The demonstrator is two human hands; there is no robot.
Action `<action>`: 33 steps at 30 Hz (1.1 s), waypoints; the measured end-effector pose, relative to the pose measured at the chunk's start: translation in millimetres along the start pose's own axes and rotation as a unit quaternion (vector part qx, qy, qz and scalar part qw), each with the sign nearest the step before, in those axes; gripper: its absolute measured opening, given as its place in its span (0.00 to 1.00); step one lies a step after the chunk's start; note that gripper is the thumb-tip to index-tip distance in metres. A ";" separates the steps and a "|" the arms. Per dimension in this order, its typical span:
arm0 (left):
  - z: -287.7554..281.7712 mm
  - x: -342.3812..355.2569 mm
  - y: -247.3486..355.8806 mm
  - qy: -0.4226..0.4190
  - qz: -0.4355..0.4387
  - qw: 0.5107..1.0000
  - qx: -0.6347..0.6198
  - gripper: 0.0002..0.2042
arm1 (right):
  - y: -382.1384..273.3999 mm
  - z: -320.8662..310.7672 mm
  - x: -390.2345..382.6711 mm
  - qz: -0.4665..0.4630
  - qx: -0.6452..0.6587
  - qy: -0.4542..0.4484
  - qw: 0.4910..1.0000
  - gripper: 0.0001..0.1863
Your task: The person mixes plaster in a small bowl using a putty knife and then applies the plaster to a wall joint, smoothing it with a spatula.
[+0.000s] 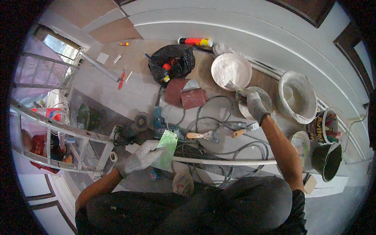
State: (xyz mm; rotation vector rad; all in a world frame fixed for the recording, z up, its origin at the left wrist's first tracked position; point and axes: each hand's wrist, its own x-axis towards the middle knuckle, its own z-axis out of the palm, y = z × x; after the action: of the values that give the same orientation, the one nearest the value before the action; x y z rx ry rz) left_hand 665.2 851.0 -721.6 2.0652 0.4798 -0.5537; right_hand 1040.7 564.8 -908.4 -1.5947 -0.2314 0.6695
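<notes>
My left hand, in a pale knit work glove, grips a flat light-green plate held up in front of my knees. My right hand, gloved alike, is closed around a small putty knife. Its blade reaches into white powder at the near edge of a round tub. Beneath the right hand is a second round pale bowl, partly hidden by it. Two scrapers with wooden handles, one a putty knife, lie on the floor between my hands.
A blue power tool, coiled black cables and red-brown sandpaper lie ahead. Beyond sits a black plastic bag. Buckets line the right. At left, a metal ladder stands near a person in red.
</notes>
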 end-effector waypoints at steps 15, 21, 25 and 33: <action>17.6 -18.4 -21.8 -0.011 -0.050 0.999 0.006 0.16 | 10.7 -13.8 6.8 0.013 0.131 0.002 0.991 0.11; 29.8 -2.0 -32.6 -0.021 -0.013 0.999 0.028 0.17 | 13.8 -54.9 -1.9 0.027 0.115 0.038 0.992 0.17; 30.5 -20.4 -18.7 -0.052 -0.126 0.990 0.044 0.17 | -7.2 -44.2 -33.7 0.005 0.191 -0.003 0.982 0.19; 55.1 3.5 -64.4 -0.055 -0.026 0.964 -0.259 0.15 | 3.8 -105.8 -122.4 0.066 0.081 0.056 0.993 0.21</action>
State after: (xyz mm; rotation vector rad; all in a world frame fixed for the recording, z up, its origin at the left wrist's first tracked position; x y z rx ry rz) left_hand 622.8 837.0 -793.8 1.5197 0.5487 -0.5070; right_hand 998.4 411.7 -877.6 -1.4949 0.0125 0.6807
